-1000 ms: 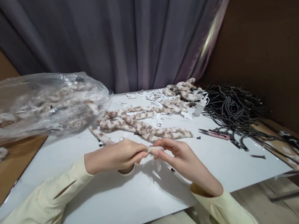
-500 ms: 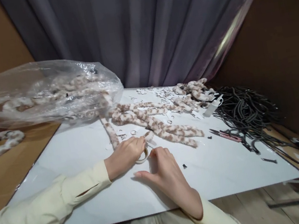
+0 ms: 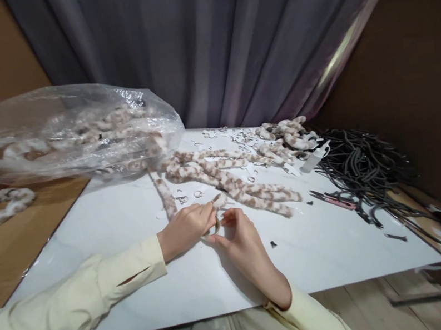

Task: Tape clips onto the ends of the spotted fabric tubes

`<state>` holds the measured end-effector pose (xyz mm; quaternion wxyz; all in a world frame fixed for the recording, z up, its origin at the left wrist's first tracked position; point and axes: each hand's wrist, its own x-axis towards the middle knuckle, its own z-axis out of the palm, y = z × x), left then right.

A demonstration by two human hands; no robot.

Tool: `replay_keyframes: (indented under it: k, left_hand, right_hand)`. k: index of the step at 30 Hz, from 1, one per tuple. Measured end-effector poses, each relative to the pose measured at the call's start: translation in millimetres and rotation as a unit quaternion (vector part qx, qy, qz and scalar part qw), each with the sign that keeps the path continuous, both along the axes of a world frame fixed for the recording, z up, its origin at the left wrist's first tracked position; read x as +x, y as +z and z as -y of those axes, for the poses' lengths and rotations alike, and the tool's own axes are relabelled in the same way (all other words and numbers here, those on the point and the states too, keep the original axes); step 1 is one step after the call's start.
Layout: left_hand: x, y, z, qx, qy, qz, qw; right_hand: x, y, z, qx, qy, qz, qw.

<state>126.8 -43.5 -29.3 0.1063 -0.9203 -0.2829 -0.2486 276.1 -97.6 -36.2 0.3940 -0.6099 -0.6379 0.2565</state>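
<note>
My left hand (image 3: 189, 227) is closed around the end of a short brown-and-white furry piece (image 3: 220, 201), whose tip sticks out past the fingers. A small roll of tape (image 3: 216, 225) sits between my two hands, against the left fingers. My right hand (image 3: 246, 245) has its thumb and fingers curved in on the roll's right and lower edge. Just behind the hands, long furry strips (image 3: 246, 194) lie across the white table (image 3: 151, 306). Another furry strip (image 3: 163, 194) stands out behind my left hand.
A clear plastic bag (image 3: 64, 140) of furry pieces lies back left. Pink-handled scissors (image 3: 339, 201), a heap of black cords (image 3: 364, 163) and a small bottle (image 3: 312, 161) are at the right. Metal rings (image 3: 198, 194) and a black scrap (image 3: 273, 244) lie around the hands.
My right thumb and fingers have closed in on the tape roll, from apart to touching it. My left hand has kept its grip, and the view has shifted slightly.
</note>
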Motion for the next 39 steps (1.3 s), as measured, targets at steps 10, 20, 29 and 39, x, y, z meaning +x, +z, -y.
replay_keyframes:
  k: [10,20,29,39]
  left_hand:
    - [1.0,-1.9,-0.2,0.027,0.010,-0.019,0.999]
    - [0.7,-1.4,0.0,0.042,0.017,-0.058,0.997]
    - [1.6,-0.4,1.2,0.053,0.020,-0.033,0.998]
    - [1.9,-4.2,1.3,0.037,0.023,-0.042,0.998]
  right_hand:
    - [-1.1,-1.1,2.9,0.002,0.014,-0.007,1.000]
    - [15.0,18.4,-2.3,-0.073,0.074,0.061,0.993]
    - [7.3,24.6,4.1,-0.063,0.084,0.130,0.986]
    - [4.6,25.1,-1.7,-0.058,0.039,0.187,0.980]
